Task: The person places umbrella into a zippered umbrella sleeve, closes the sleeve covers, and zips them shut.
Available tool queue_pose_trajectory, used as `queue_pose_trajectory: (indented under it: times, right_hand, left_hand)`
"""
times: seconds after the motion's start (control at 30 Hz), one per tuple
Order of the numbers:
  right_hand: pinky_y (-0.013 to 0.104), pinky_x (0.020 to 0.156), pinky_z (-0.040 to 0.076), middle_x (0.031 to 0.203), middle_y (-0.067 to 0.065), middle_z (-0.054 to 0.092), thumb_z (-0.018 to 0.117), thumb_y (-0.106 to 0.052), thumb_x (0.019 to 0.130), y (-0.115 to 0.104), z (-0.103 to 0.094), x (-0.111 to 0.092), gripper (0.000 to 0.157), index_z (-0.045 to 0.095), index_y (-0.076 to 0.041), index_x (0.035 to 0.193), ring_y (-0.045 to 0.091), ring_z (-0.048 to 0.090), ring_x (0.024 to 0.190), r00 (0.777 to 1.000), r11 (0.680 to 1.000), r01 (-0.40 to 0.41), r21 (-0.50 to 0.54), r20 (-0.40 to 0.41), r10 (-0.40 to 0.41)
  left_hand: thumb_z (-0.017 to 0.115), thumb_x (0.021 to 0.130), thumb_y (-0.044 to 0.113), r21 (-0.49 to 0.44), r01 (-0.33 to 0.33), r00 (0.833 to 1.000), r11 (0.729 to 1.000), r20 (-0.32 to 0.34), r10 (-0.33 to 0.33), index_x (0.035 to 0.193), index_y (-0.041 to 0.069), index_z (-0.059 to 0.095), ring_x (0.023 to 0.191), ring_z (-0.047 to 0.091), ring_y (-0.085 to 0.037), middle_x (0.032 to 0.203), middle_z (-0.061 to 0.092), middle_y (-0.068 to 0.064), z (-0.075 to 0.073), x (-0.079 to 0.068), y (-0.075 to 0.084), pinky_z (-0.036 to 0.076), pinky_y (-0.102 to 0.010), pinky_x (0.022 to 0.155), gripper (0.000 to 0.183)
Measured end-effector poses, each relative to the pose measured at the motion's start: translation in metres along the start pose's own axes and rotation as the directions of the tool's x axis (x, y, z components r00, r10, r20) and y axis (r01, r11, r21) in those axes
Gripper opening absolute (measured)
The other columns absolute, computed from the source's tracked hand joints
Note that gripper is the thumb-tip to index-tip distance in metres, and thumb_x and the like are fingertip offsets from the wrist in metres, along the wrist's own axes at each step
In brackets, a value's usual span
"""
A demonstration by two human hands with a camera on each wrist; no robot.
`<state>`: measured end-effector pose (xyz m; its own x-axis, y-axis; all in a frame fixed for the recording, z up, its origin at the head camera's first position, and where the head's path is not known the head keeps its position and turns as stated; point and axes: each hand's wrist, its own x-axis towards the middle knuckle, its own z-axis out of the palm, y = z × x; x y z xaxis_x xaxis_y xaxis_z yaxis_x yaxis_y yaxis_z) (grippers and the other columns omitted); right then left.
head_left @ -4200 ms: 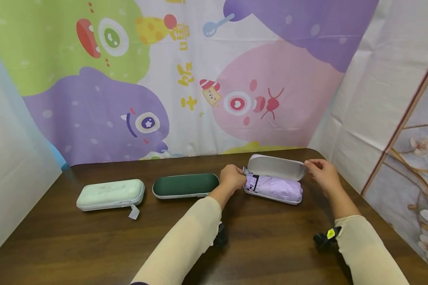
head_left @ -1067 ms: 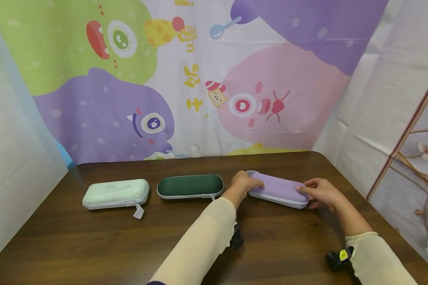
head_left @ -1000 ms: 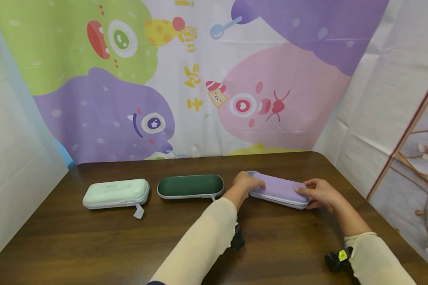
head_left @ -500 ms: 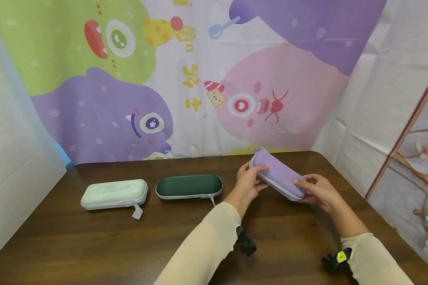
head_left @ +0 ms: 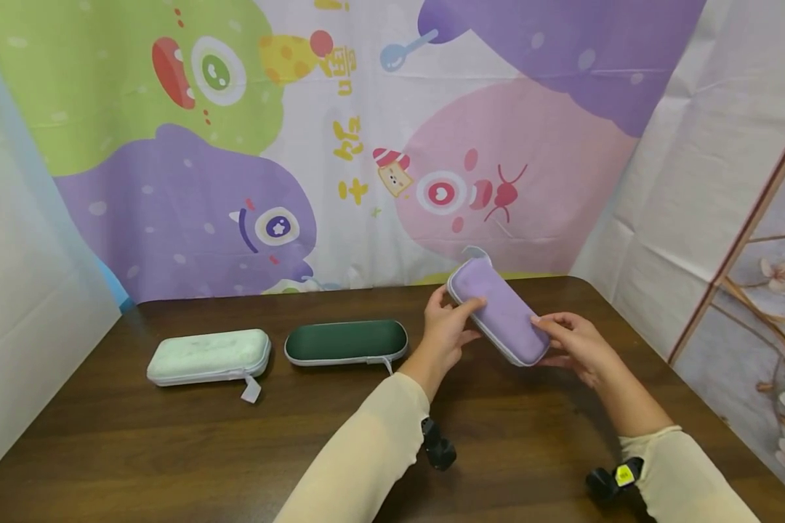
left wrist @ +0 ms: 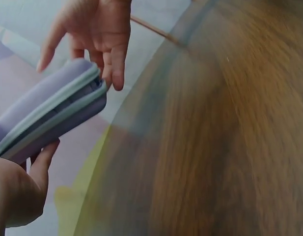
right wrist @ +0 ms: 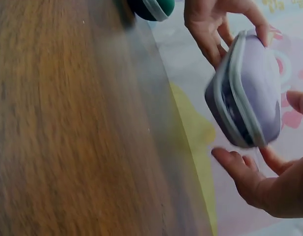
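Observation:
A lilac zippered case (head_left: 500,312) is raised over the table, tilted with its left end higher. My left hand (head_left: 446,327) grips that end, thumb on the lid and fingers underneath. Around the lower end, my right hand (head_left: 578,345) has its fingers spread; in the right wrist view its thumb (right wrist: 298,102) stands off the lid while a finger touches the underside. Between the zipper edges of the case (left wrist: 48,105) runs a slit with something dark inside. A pale loop tab (head_left: 476,254) sticks up at the far end.
A dark green zippered case (head_left: 347,343) and a mint zippered case (head_left: 209,356) with a pale tab (head_left: 251,389) lie on the brown wooden table (head_left: 235,457). A cartoon-printed curtain (head_left: 366,145) hangs behind, with white sheeting (head_left: 33,254) at the left.
The case stood with its lid up, a lilac folded umbrella inside. The lid came down, hiding the umbrella. Both hands lifted the case and tilted it; the right fingers have since loosened.

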<state>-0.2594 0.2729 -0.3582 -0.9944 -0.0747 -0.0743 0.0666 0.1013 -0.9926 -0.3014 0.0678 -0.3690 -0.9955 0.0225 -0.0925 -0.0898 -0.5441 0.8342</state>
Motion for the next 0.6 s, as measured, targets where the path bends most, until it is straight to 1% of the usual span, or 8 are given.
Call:
queue_pose_trajectory:
  times: [0.1, 0.17, 0.27, 0.3, 0.4, 0.47, 0.6]
  right_hand:
    - [0.030, 0.074, 0.056, 0.103, 0.003, 0.053, 0.059, -0.026, 0.098, 0.000, -0.002, -0.001, 0.047, 0.041, 0.007, 0.124, 0.010, 0.062, 0.085, 0.999, 0.999, 0.034, -0.034, 0.022, -0.033]
    - [0.028, 0.075, 0.055, 0.106, 0.002, 0.053, 0.059, -0.024, 0.098, 0.001, -0.003, -0.002, 0.046, 0.042, 0.008, 0.127, 0.009, 0.061, 0.089, 0.997, 0.998, 0.061, -0.035, 0.051, -0.059]
    - [0.030, 0.076, 0.056, 0.110, 0.002, 0.053, 0.058, -0.021, 0.099, 0.001, -0.002, -0.004, 0.046, 0.042, 0.007, 0.130, 0.012, 0.061, 0.092, 0.990, 0.996, 0.084, -0.018, 0.119, -0.081]
    - [0.031, 0.076, 0.056, 0.110, 0.002, 0.055, 0.058, -0.020, 0.099, 0.001, -0.002, -0.004, 0.045, 0.042, 0.007, 0.131, 0.013, 0.062, 0.092, 0.986, 0.996, 0.086, -0.009, 0.141, -0.084]
    - [0.034, 0.076, 0.057, 0.109, 0.002, 0.058, 0.057, -0.018, 0.098, -0.002, 0.001, -0.006, 0.046, 0.041, 0.008, 0.133, 0.015, 0.064, 0.093, 0.975, 0.996, 0.090, 0.011, 0.201, -0.090]
    - [0.036, 0.076, 0.057, 0.109, 0.002, 0.059, 0.058, -0.015, 0.098, -0.005, 0.004, -0.008, 0.046, 0.040, 0.009, 0.133, 0.016, 0.064, 0.094, 0.968, 0.995, 0.095, 0.027, 0.232, -0.099]
    - [0.039, 0.076, 0.058, 0.109, 0.004, 0.060, 0.061, -0.011, 0.095, -0.012, 0.011, -0.010, 0.046, 0.040, 0.011, 0.130, 0.016, 0.064, 0.095, 0.959, 0.995, 0.093, 0.030, 0.266, -0.097]
  left_hand:
    - [0.079, 0.073, 0.004, 0.031, 0.015, 1.000, 0.999, 0.023, -0.015, 0.130, 0.014, 0.050, 0.083, 0.066, -0.023, 0.110, 0.064, -0.013, -0.004, 0.000, 0.002, 0.055, -0.036, 0.057, 0.065]
    - [0.078, 0.074, 0.004, 0.038, 0.033, 0.999, 0.999, 0.042, -0.034, 0.130, 0.013, 0.047, 0.080, 0.066, -0.023, 0.108, 0.067, -0.012, -0.007, 0.000, 0.003, 0.054, -0.036, 0.058, 0.065]
    - [0.076, 0.076, 0.004, 0.035, 0.059, 0.994, 0.998, 0.085, -0.062, 0.130, 0.013, 0.047, 0.076, 0.066, -0.023, 0.101, 0.068, -0.010, -0.010, 0.001, 0.003, 0.054, -0.036, 0.060, 0.062]
    - [0.075, 0.076, 0.004, 0.037, 0.067, 0.992, 0.997, 0.101, -0.070, 0.130, 0.013, 0.048, 0.074, 0.066, -0.022, 0.098, 0.068, -0.009, -0.011, 0.001, 0.004, 0.054, -0.035, 0.058, 0.061]
    - [0.072, 0.079, 0.002, 0.044, 0.089, 0.983, 0.995, 0.154, -0.095, 0.129, 0.013, 0.050, 0.069, 0.065, -0.020, 0.090, 0.066, -0.006, -0.014, 0.001, 0.007, 0.053, -0.032, 0.054, 0.056]
    - [0.070, 0.080, 0.002, 0.057, 0.102, 0.975, 0.993, 0.192, -0.111, 0.129, 0.013, 0.051, 0.067, 0.065, -0.019, 0.087, 0.066, -0.005, -0.015, 0.001, 0.008, 0.052, -0.031, 0.052, 0.054]
    - [0.068, 0.081, 0.002, 0.089, 0.119, 0.956, 0.989, 0.258, -0.138, 0.129, 0.012, 0.049, 0.068, 0.067, -0.019, 0.088, 0.067, -0.006, -0.020, 0.001, 0.011, 0.054, -0.031, 0.056, 0.053]
